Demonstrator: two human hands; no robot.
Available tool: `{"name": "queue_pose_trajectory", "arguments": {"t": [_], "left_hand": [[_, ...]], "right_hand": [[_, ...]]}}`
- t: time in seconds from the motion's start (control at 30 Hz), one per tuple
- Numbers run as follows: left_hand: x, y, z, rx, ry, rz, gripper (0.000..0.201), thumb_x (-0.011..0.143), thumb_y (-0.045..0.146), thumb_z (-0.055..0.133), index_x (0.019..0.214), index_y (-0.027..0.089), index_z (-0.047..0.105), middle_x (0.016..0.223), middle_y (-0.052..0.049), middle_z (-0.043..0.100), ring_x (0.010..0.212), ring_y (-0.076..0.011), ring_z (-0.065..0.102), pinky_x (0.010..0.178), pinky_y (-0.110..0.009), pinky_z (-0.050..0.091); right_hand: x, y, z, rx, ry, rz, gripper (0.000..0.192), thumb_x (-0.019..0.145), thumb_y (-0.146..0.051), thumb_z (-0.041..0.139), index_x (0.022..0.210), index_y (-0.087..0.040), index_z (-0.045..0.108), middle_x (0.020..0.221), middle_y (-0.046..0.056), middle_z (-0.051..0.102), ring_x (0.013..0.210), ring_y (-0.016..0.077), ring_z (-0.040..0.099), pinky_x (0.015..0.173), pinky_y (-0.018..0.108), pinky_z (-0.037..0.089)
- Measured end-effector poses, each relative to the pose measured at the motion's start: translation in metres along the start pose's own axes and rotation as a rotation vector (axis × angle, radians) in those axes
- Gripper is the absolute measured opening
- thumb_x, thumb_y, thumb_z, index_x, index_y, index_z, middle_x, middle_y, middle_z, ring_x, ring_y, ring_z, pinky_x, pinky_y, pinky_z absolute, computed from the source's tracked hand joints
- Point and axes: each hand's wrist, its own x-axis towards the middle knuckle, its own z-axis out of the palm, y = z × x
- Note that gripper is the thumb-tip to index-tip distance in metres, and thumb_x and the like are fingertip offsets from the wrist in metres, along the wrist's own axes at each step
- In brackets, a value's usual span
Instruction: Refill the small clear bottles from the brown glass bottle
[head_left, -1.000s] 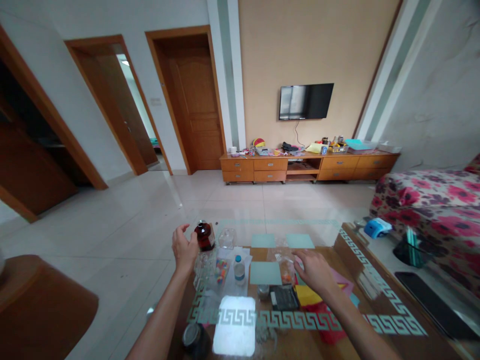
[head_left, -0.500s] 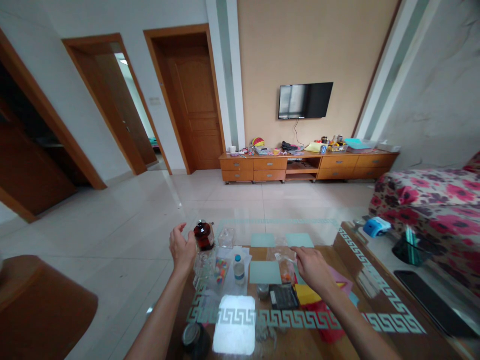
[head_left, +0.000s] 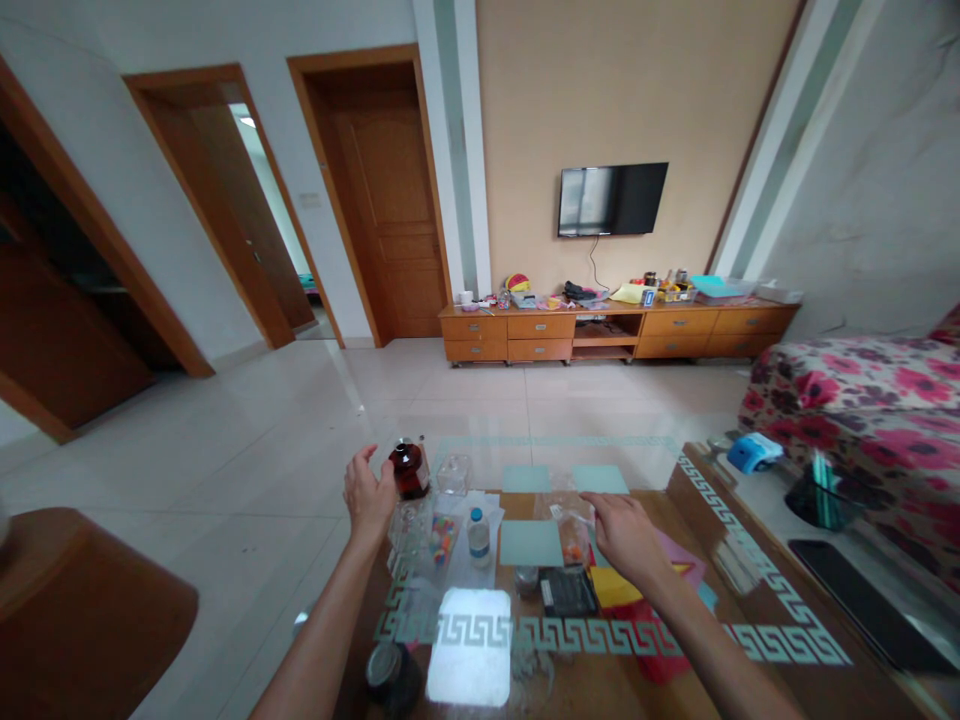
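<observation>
My left hand [head_left: 367,495] is raised at the far left corner of the glass table [head_left: 570,640], fingers apart and curved, right beside a dark brown bottle [head_left: 409,468] that stands there; whether it touches the bottle is unclear. My right hand [head_left: 627,534] lies palm down further right, its fingertips on a clear plastic bag [head_left: 564,510] holding small orange bits. Between my hands stand a small white bottle with a blue cap [head_left: 478,535] and a clear bag of coloured beads [head_left: 441,538].
A clear plastic box [head_left: 454,475], teal paper squares [head_left: 531,544], a black scale [head_left: 568,592], yellow and red paper sheets [head_left: 616,590] and a dark jar [head_left: 390,676] sit on the table. A floral sofa [head_left: 862,400] stands right, a TV cabinet [head_left: 615,335] at the back.
My right hand has slid a little forward and left onto the clear plastic bag. My left hand has barely shifted beside the brown bottle.
</observation>
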Motion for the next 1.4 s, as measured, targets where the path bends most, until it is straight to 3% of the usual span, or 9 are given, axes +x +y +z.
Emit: {"name": "queue_pose_trajectory", "arguments": {"t": [0.2,0.6,0.77,0.9,1.1,1.4], "left_hand": [[-0.002,0.0,0.003,0.011,-0.043,-0.031,0.044,0.101,0.041,0.056,0.141,0.022,0.055,0.142,-0.014,0.06,0.134,-0.0303,0.056,0.117,-0.05,0.041],[-0.004,-0.008,0.01,0.013,-0.104,0.034,0.05,0.104,0.048,0.05,0.148,0.024,0.054,0.146,-0.014,0.061,0.139,-0.032,0.055,0.119,-0.051,0.042],[-0.005,-0.023,0.023,-0.086,-0.264,0.096,0.06,0.105,0.053,0.05,0.157,0.023,0.048,0.155,-0.015,0.056,0.144,-0.0311,0.053,0.124,-0.05,0.04],[-0.006,-0.041,0.034,-0.129,-0.344,0.117,0.078,0.098,0.055,0.063,0.163,0.02,0.04,0.157,-0.019,0.054,0.145,-0.0325,0.054,0.124,-0.051,0.04],[-0.009,-0.056,0.042,-0.154,-0.356,0.117,0.089,0.09,0.051,0.074,0.165,0.02,0.036,0.151,-0.02,0.058,0.139,-0.0335,0.059,0.121,-0.054,0.042],[-0.013,-0.039,0.034,-0.157,-0.306,0.084,0.08,0.088,0.051,0.076,0.156,0.024,0.042,0.143,-0.015,0.065,0.127,-0.0297,0.068,0.112,-0.047,0.051]], "right_hand": [[-0.001,0.001,-0.001,0.002,0.014,-0.016,0.049,0.096,-0.01,0.045,0.137,-0.021,0.07,0.125,0.011,0.078,0.118,0.0261,0.071,0.11,0.04,0.041],[-0.001,0.001,-0.001,0.026,0.014,-0.019,0.048,0.096,-0.013,0.046,0.135,-0.021,0.072,0.125,0.012,0.078,0.119,0.0273,0.07,0.112,0.042,0.04],[-0.003,-0.001,-0.002,0.041,0.013,-0.041,0.047,0.096,-0.016,0.048,0.137,-0.022,0.07,0.126,0.011,0.076,0.119,0.027,0.068,0.114,0.043,0.038],[-0.004,-0.002,0.0,0.034,-0.001,-0.053,0.046,0.097,-0.019,0.049,0.138,-0.023,0.069,0.129,0.011,0.075,0.123,0.0273,0.066,0.115,0.043,0.037],[-0.004,-0.004,-0.001,0.027,-0.03,-0.043,0.046,0.098,-0.023,0.051,0.141,-0.026,0.067,0.133,0.011,0.073,0.125,0.0284,0.064,0.114,0.044,0.037],[-0.005,-0.011,-0.009,0.032,-0.065,-0.046,0.047,0.097,-0.023,0.053,0.142,-0.025,0.066,0.135,0.011,0.072,0.128,0.0281,0.062,0.116,0.044,0.035]]}}
